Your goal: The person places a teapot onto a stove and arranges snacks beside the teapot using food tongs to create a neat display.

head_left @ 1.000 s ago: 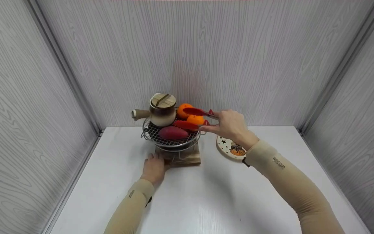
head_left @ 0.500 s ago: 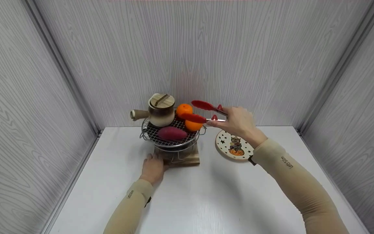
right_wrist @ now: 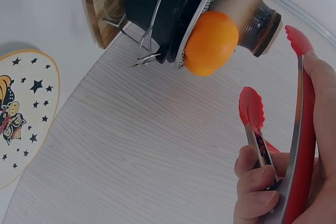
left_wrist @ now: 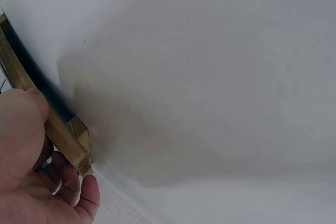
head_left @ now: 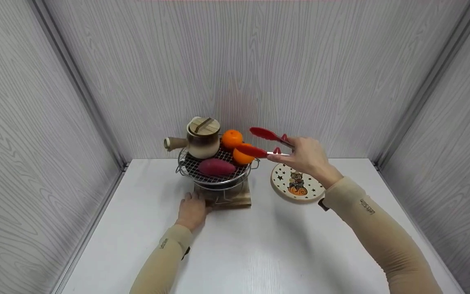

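Observation:
My right hand holds a pair of red-tipped tongs, whose arms are spread with nothing between them. They hover at the right of a small grill. On its mesh sit two oranges, a purple sweet potato and a brown-and-cream pot with a wooden lid. In the head view, the lower tong tip overlaps the front orange; the right wrist view shows the tips apart from the fruit. My left hand grips the front left corner of the wooden board under the grill.
A round plate with stars and a cat-and-pumpkin picture lies on the white table, right of the grill. Grey wood-grain walls close off the back and both sides. The pot's handle sticks out to the left.
My right hand has drawn the tongs to the right, off the front orange, uncovering more of the plate. The tong arms are spread wider. The left hand stays at the board.

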A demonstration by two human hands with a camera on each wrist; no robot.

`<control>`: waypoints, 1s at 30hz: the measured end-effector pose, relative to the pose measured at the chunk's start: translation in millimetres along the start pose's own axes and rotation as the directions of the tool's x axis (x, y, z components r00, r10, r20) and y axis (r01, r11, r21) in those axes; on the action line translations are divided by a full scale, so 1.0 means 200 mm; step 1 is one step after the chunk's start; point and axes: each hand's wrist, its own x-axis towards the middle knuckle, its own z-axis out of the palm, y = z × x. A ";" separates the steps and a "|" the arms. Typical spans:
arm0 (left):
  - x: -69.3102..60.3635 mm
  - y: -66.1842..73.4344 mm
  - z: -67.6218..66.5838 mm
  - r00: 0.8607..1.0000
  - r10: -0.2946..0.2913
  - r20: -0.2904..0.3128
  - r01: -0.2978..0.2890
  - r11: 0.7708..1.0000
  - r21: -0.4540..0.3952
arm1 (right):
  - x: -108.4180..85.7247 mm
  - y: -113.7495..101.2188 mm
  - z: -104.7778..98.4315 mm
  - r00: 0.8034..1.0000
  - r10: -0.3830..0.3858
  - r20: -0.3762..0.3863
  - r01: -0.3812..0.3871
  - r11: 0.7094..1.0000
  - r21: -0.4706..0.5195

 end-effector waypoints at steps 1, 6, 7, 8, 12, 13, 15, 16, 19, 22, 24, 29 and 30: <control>0.00 0.00 0.00 1.000 0.000 -0.001 0.000 1.000 0.002 | 0.00 0.01 0.00 1.000 0.002 -0.001 -0.002 1.000 -0.002; 0.00 0.01 -0.02 1.000 0.005 -0.014 -0.005 1.000 0.004 | -0.01 0.04 -0.01 1.000 0.015 -0.003 -0.015 1.000 0.002; 0.00 0.01 -0.01 1.000 0.006 -0.016 -0.006 1.000 0.003 | -0.01 0.05 -0.01 1.000 0.020 -0.006 -0.020 1.000 0.004; -0.01 0.01 -0.01 1.000 0.005 -0.018 -0.005 1.000 -0.003 | -0.01 0.06 -0.01 1.000 0.023 -0.010 -0.023 1.000 0.003; -0.01 -0.01 0.00 0.999 0.010 -0.038 -0.010 1.000 -0.007 | -0.03 0.09 -0.01 0.999 0.028 -0.032 -0.029 1.000 -0.006; -0.01 -0.01 0.01 0.999 0.014 -0.043 -0.014 1.000 -0.001 | -0.03 0.10 -0.01 0.999 0.028 -0.038 -0.028 1.000 -0.007; -0.01 -0.01 0.01 0.998 0.024 -0.063 -0.024 1.000 0.010 | -0.04 0.12 -0.01 0.999 0.027 -0.045 -0.027 1.000 -0.010; -0.01 -0.01 0.02 0.997 0.029 -0.069 -0.028 0.999 0.016 | -0.04 0.13 -0.01 0.998 0.031 -0.048 -0.032 0.999 -0.010; -0.01 -0.01 0.02 0.997 0.035 -0.064 -0.034 0.999 0.018 | -0.05 0.16 -0.01 0.997 0.044 -0.057 -0.045 0.999 -0.015; -0.01 -0.01 0.02 0.999 0.029 -0.045 -0.028 1.000 0.010 | -0.06 0.19 -0.02 0.996 0.064 -0.062 -0.065 0.998 -0.014; -0.01 -0.01 0.02 0.999 0.024 -0.032 -0.024 1.000 0.010 | -0.06 0.20 -0.02 0.995 0.070 -0.066 -0.071 0.997 -0.014; 0.00 -0.01 0.00 0.999 0.020 -0.036 -0.020 1.000 0.010 | -0.07 0.24 -0.03 0.993 0.086 -0.085 -0.087 0.996 -0.009; 0.00 -0.01 0.00 0.999 0.019 -0.037 -0.019 1.000 0.004 | -0.07 0.25 -0.03 0.992 0.086 -0.089 -0.087 0.996 -0.009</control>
